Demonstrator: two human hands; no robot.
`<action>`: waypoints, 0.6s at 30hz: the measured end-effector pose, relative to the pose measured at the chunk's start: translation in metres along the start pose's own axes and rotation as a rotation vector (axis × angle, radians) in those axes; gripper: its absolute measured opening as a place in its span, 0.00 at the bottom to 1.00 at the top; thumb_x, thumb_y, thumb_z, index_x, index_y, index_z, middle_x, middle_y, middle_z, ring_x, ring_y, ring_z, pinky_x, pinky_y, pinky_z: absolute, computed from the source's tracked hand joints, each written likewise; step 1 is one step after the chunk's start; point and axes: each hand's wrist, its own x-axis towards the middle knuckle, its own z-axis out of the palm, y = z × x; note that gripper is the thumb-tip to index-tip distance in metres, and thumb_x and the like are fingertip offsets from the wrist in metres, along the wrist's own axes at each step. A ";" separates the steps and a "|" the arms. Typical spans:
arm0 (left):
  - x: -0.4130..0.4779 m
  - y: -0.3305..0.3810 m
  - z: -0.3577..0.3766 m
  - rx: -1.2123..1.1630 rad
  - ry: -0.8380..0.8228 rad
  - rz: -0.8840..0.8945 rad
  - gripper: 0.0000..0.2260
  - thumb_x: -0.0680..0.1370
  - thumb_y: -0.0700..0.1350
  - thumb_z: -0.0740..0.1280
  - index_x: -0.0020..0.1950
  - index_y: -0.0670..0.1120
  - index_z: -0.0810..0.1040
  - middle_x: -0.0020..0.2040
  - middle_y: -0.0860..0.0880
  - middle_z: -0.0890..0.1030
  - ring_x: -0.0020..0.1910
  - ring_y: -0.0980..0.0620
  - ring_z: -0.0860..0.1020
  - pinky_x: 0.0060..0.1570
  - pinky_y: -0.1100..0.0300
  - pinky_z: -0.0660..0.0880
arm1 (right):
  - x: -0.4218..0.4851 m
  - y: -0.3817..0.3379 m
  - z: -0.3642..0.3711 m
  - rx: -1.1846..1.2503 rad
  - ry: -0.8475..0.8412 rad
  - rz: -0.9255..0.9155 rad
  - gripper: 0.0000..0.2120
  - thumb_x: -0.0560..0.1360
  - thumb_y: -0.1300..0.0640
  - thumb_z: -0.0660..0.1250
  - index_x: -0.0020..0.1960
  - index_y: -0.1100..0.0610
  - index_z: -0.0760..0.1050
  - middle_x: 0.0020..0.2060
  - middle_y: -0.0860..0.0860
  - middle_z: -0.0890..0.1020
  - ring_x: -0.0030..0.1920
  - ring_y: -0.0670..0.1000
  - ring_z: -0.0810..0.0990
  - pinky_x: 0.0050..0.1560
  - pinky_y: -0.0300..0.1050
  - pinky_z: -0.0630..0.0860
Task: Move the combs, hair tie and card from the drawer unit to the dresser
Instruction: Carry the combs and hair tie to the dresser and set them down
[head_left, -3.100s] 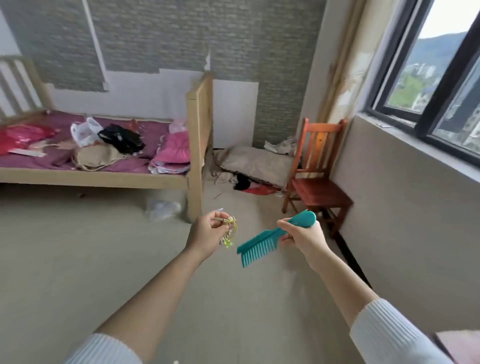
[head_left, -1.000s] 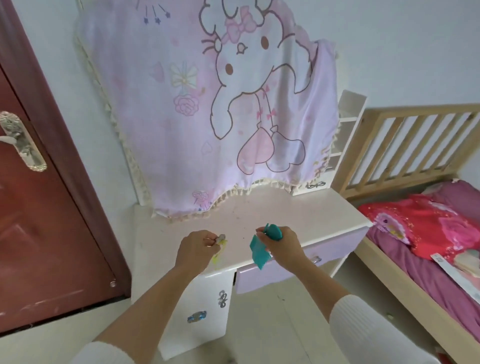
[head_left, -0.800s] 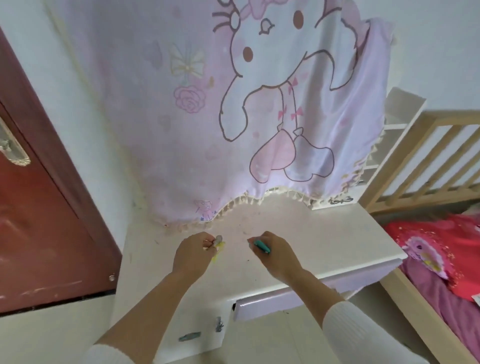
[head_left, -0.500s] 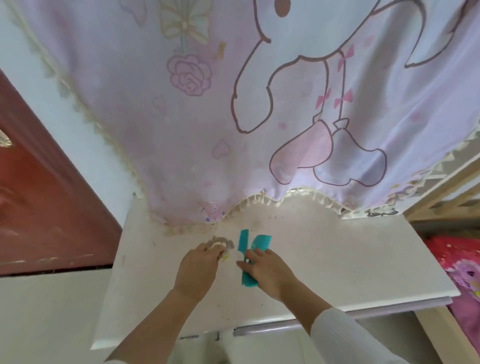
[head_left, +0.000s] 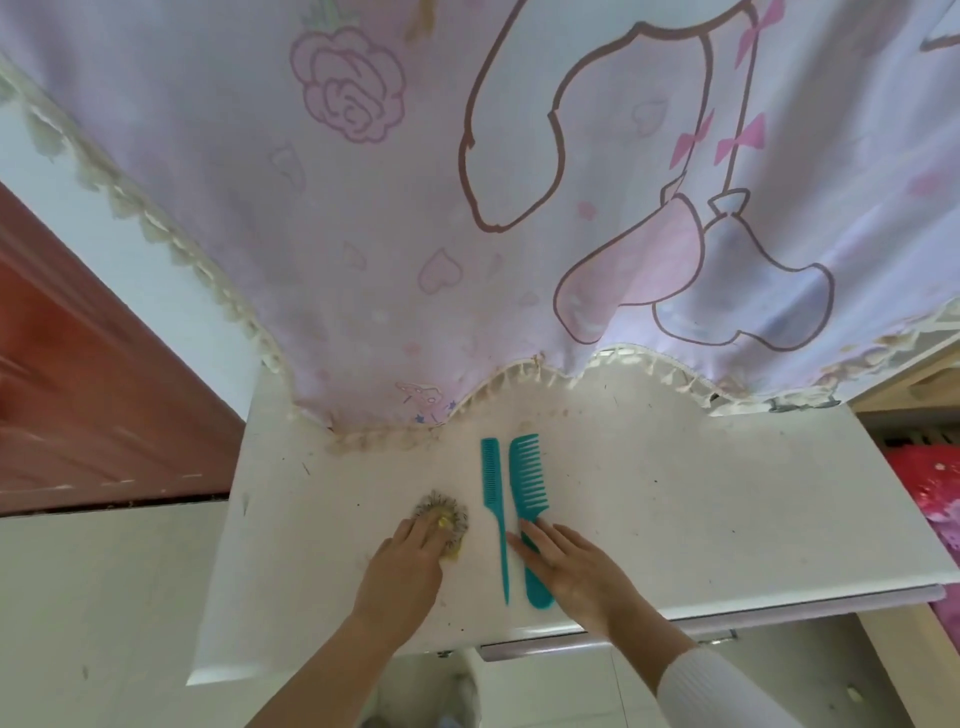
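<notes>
Both combs (head_left: 514, 499) flat on dresser (head_left: 701, 499); right hand (head_left: 566, 566) open, resting on wide comb's handle; left hand (head_left: 405, 566) fingers on hair tie (head_left: 444, 512).

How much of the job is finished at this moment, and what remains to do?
Done: the thin tail comb and the wide-tooth comb lie side by side on the dresser. In hand: the left hand rests its fingers on the hair tie, which is already on the surface; the right hand lies flat over the wide comb's handle. Left: the card; I cannot see one here.
</notes>
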 end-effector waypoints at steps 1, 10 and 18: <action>0.000 0.000 0.000 -0.002 -0.007 -0.003 0.23 0.53 0.38 0.79 0.47 0.48 0.84 0.51 0.50 0.85 0.42 0.51 0.83 0.31 0.64 0.79 | -0.004 0.001 0.003 0.018 0.027 0.035 0.38 0.65 0.57 0.77 0.72 0.56 0.66 0.69 0.56 0.72 0.67 0.54 0.73 0.68 0.47 0.68; 0.003 -0.009 0.005 -0.078 -0.183 -0.025 0.24 0.76 0.41 0.57 0.72 0.50 0.62 0.76 0.51 0.60 0.70 0.50 0.64 0.62 0.57 0.69 | -0.009 -0.004 0.002 0.049 -0.057 0.122 0.38 0.78 0.66 0.59 0.77 0.50 0.39 0.78 0.49 0.43 0.77 0.56 0.46 0.75 0.54 0.49; 0.026 -0.006 -0.034 -0.070 -0.136 0.134 0.18 0.77 0.44 0.59 0.67 0.48 0.68 0.72 0.48 0.64 0.65 0.48 0.69 0.58 0.53 0.74 | -0.019 -0.033 -0.033 0.054 -0.003 0.359 0.39 0.76 0.65 0.63 0.77 0.52 0.43 0.78 0.53 0.49 0.75 0.58 0.54 0.71 0.52 0.61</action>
